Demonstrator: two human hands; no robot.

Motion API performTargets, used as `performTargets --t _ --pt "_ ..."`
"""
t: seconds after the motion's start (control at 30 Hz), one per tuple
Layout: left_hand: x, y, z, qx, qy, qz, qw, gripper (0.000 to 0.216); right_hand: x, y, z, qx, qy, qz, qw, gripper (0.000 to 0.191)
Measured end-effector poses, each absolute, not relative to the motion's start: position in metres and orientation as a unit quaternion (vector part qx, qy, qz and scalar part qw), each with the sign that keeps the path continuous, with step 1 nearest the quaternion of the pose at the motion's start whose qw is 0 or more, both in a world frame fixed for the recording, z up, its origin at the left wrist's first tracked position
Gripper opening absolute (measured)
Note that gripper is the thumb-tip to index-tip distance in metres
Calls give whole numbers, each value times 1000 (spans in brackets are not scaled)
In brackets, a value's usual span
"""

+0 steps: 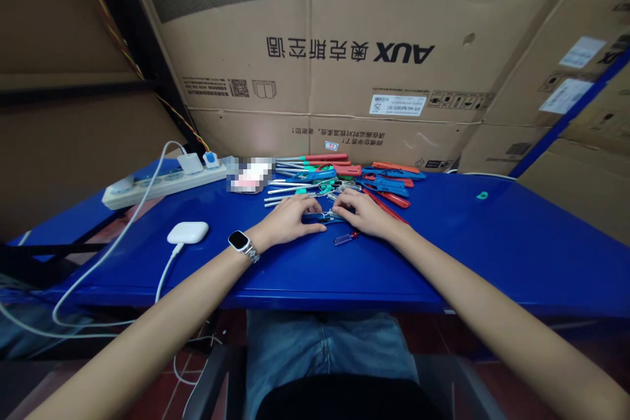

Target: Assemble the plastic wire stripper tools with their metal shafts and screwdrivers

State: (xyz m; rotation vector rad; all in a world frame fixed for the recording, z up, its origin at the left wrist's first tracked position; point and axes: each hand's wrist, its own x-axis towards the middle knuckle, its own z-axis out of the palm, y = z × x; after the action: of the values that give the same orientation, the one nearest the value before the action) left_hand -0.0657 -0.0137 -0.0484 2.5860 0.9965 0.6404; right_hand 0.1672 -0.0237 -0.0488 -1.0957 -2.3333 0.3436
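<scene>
My left hand [291,219], with a watch on its wrist, is closed around a blue plastic clip [313,216] just above the table. At the clip's right end my right hand [363,214] pinches with bent fingers; what sits between them is too small to make out, though bits of metal show there. A small screwdriver [345,238] with a clear purple handle lies just below the right hand. Beyond both hands spreads a pile of blue clips [386,185], red clips [394,199] and silver metal rods [290,200], some with green ends.
A phone-like object [250,175], partly blurred, lies left of the pile. Further left are a white power strip [162,185] with plugs and a white earbud case [188,232] on a cable. Cardboard [344,92] walls the back of the blue table [492,249]. A green scrap [482,195] lies right.
</scene>
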Motion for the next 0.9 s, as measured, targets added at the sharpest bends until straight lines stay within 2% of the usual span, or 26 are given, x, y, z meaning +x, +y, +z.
performTargets --t 0.3,0.6,0.9 --pt "-68 -10 -47 896 346 223 165 32 171 -26 -39 -372 -894 70 240 8" --pt "-68 -11 -46 894 344 226 178 32 167 -34 -27 -398 -904 -34 149 11" --pt "-67 -10 -48 894 352 220 167 33 166 -32 -27 -402 -906 -46 122 18"
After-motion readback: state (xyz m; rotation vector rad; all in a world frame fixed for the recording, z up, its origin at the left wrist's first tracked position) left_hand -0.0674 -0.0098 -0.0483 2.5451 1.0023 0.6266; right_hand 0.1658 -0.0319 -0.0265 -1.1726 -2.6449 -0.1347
